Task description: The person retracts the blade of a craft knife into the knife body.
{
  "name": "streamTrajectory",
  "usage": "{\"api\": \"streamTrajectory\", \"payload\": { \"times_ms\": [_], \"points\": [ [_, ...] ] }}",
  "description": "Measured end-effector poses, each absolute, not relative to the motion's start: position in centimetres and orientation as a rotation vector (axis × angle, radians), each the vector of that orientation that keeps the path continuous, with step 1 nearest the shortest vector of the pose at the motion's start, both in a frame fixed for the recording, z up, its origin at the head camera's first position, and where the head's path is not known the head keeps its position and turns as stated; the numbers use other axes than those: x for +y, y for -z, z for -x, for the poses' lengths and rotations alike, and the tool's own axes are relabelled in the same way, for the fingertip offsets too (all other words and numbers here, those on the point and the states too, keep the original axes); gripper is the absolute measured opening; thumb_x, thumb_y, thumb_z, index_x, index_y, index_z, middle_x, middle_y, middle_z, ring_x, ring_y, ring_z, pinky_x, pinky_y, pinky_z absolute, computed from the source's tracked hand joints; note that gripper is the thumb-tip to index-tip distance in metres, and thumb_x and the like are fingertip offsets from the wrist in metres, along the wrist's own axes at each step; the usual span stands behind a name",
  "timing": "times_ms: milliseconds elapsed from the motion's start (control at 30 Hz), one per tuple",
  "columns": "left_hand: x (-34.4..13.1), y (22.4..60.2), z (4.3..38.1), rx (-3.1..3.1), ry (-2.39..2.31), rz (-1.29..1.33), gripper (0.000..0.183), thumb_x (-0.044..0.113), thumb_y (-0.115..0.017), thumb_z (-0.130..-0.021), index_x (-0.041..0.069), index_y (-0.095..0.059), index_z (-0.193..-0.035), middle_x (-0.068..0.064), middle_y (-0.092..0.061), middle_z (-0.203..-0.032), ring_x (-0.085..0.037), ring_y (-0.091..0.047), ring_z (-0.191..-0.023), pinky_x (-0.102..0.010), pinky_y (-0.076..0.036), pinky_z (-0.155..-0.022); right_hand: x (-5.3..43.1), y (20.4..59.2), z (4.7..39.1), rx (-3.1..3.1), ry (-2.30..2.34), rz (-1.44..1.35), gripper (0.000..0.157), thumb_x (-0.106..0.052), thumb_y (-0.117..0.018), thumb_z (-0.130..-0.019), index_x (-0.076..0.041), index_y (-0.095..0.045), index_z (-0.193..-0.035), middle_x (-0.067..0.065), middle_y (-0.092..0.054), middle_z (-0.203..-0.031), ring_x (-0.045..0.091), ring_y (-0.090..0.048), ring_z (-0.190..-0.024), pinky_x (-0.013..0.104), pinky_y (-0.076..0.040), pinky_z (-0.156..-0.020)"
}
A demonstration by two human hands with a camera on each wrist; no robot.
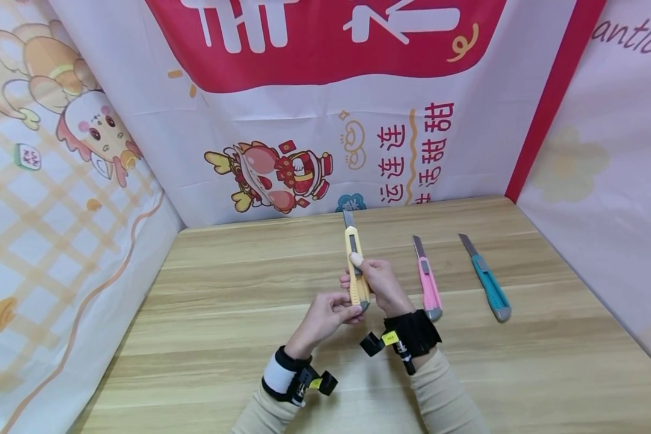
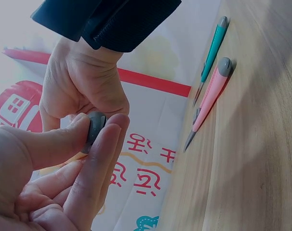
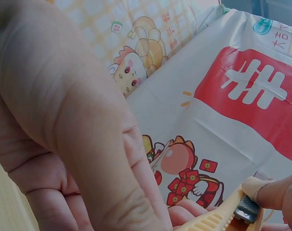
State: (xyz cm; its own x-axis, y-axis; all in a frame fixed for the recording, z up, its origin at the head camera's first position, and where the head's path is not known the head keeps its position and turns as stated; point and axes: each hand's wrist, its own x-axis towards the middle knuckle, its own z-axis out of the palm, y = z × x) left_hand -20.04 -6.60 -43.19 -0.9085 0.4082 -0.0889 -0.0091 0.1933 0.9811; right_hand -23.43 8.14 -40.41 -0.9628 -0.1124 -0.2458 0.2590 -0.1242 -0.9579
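Both hands hold a yellow utility knife (image 1: 361, 288) above the table, its blade (image 1: 348, 218) out and pointing toward the back wall. The right hand (image 1: 382, 283) grips the knife's middle, with the thumb (image 3: 276, 195) on the dark slider (image 3: 247, 210). At the grey end cap (image 2: 96, 126), the left hand (image 1: 325, 316) pinches the knife between thumb and fingers. To the right, a pink utility knife (image 1: 428, 283) and a teal utility knife (image 1: 490, 286) lie on the table, both with blades out.
The wood-grain table (image 1: 222, 289) meets a printed cloth backdrop (image 1: 282, 108) at its far edge. Patterned cloth (image 1: 76, 241) hangs along the left side, and another pale sheet (image 1: 613, 199) along the right. Each wrist wears a strapped camera mount.
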Motion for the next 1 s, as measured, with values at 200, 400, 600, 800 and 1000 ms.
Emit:
{"api": "streamTrajectory", "payload": {
  "times_ms": [200,400,600,800,1000],
  "points": [
    [-6.62,43.06,20.06,2.153,-1.750,-0.380,0.025,0.004,-0.062,-0.091,-0.011,-0.063,-0.111,-0.032,-0.069,-0.104,-0.034,-0.073,-0.090,-0.037,-0.062,-0.081,8.20,40.52,23.71,1.905,2.171,-0.167,0.046,-0.031,-0.052,-0.100,0.013,-0.060,-0.109,-0.005,-0.071,-0.064,0.006,-0.069,-0.060,0.020,-0.060,-0.066],
    [-6.67,42.73,20.12,2.150,-1.742,-0.370,0.026,0.006,-0.062,-0.091,-0.010,-0.063,-0.113,-0.030,-0.070,-0.104,-0.033,-0.073,-0.091,-0.039,-0.062,-0.083,8.23,40.54,23.86,1.909,2.183,-0.133,0.047,-0.030,-0.052,-0.100,0.016,-0.058,-0.111,-0.006,-0.070,-0.062,0.005,-0.069,-0.059,0.020,-0.060,-0.062],
    [-6.79,42.72,20.17,2.129,-1.739,-0.341,0.027,0.006,-0.063,-0.091,-0.009,-0.063,-0.113,-0.028,-0.071,-0.104,-0.034,-0.073,-0.092,-0.043,-0.060,-0.086,8.11,40.60,23.73,1.922,2.180,-0.125,0.046,-0.026,-0.050,-0.101,0.018,-0.057,-0.113,-0.007,-0.071,-0.062,0.005,-0.068,-0.059,0.019,-0.059,-0.060],
    [-6.92,42.80,20.11,2.143,-1.746,-0.328,0.027,0.006,-0.062,-0.091,-0.010,-0.062,-0.114,-0.029,-0.070,-0.105,-0.034,-0.073,-0.092,-0.040,-0.061,-0.084,8.05,40.51,23.58,1.914,2.152,-0.169,0.048,-0.032,-0.052,-0.100,0.013,-0.058,-0.116,-0.007,-0.073,-0.067,0.005,-0.070,-0.064,0.019,-0.058,-0.066],
    [-7.05,42.65,19.92,2.181,-1.759,-0.334,0.026,0.004,-0.062,-0.092,-0.011,-0.063,-0.113,-0.029,-0.071,-0.103,-0.023,-0.075,-0.084,-0.030,-0.063,-0.078,7.91,40.60,23.54,1.862,2.162,-0.183,0.055,-0.041,-0.052,-0.098,0.010,-0.059,-0.118,-0.006,-0.073,-0.069,0.005,-0.071,-0.067,0.021,-0.060,-0.067]
  ]
}}
